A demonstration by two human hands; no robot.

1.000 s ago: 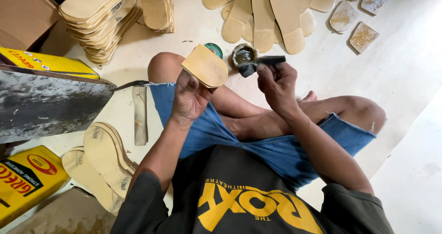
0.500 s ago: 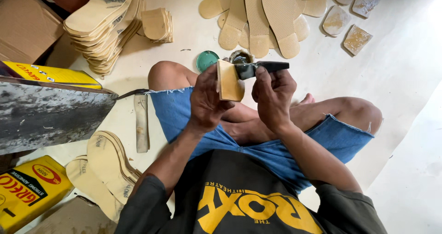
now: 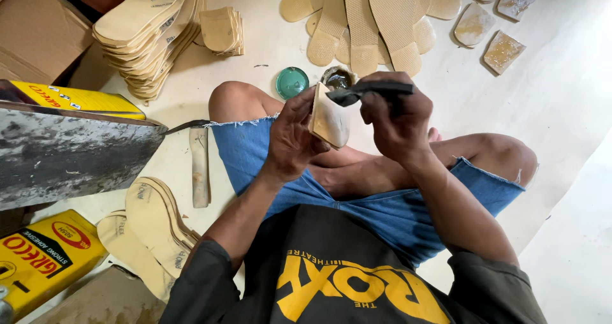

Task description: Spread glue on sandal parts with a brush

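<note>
My left hand (image 3: 294, 136) grips a small tan heel piece (image 3: 329, 118), held upright with its glossy, wet-looking face turned toward me. My right hand (image 3: 396, 117) holds a dark brush (image 3: 368, 92) by its handle, and the brush tip touches the top edge of the piece. Just behind both hands an open tin of glue (image 3: 338, 77) stands on the floor, with its green lid (image 3: 292, 82) lying beside it. I sit cross-legged in blue denim shorts, and both hands hover above my knees.
Tan insoles (image 3: 370, 18) lie spread on the floor ahead, and two glued heel pieces (image 3: 503, 51) lie at the far right. A tall stack of insoles (image 3: 150, 30) stands at the left. Yellow glue cans (image 3: 38, 260), a grey metal block (image 3: 70, 152) and loose insoles (image 3: 153, 225) crowd my left side.
The heel piece has come from lying flat in my left hand to standing upright. My right hand has brought the brush from the tin onto the piece.
</note>
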